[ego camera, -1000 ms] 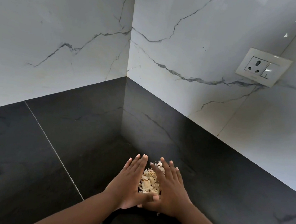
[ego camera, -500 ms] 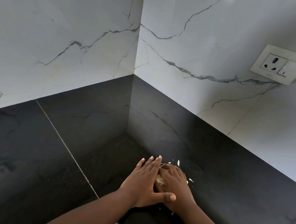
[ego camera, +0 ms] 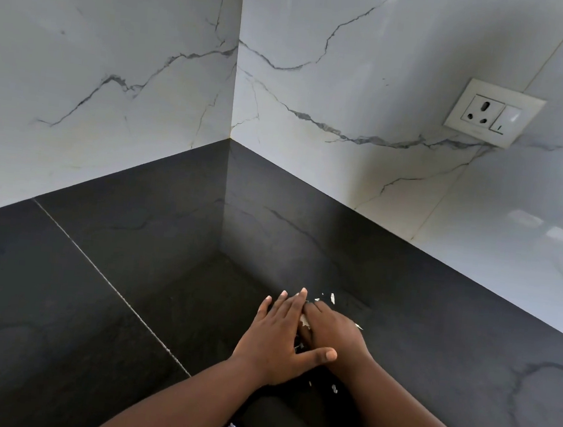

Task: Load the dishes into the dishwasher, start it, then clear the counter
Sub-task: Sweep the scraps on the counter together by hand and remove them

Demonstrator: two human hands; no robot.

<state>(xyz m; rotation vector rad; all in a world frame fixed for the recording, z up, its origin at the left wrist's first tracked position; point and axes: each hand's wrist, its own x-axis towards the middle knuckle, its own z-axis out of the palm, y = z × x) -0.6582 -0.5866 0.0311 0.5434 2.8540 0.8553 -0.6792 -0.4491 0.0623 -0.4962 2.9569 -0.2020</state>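
Both hands are down on the black counter (ego camera: 98, 316), pressed together near the inside corner. The left hand (ego camera: 278, 340) lies mostly flat with fingers straight and together, thumb stuck out to the right across the right hand (ego camera: 334, 332). It covers part of the right one, so I can't tell how the right fingers sit or whether they've got hold of anything. A bit of pale scraps (ego camera: 304, 321) peeks out in the seam between the two hands, so the pile is trapped between them. A few loose flakes (ego camera: 332, 298) lie on the counter just past the fingertips, one more to the right of the right hand, and a couple of crumbs (ego camera: 334, 388) on the near side by the wrists. Marble walls (ego camera: 99, 58) meet in the far corner, and a socket (ego camera: 493, 114) sits on the right wall. Dishwasher and dishes aren't in view.
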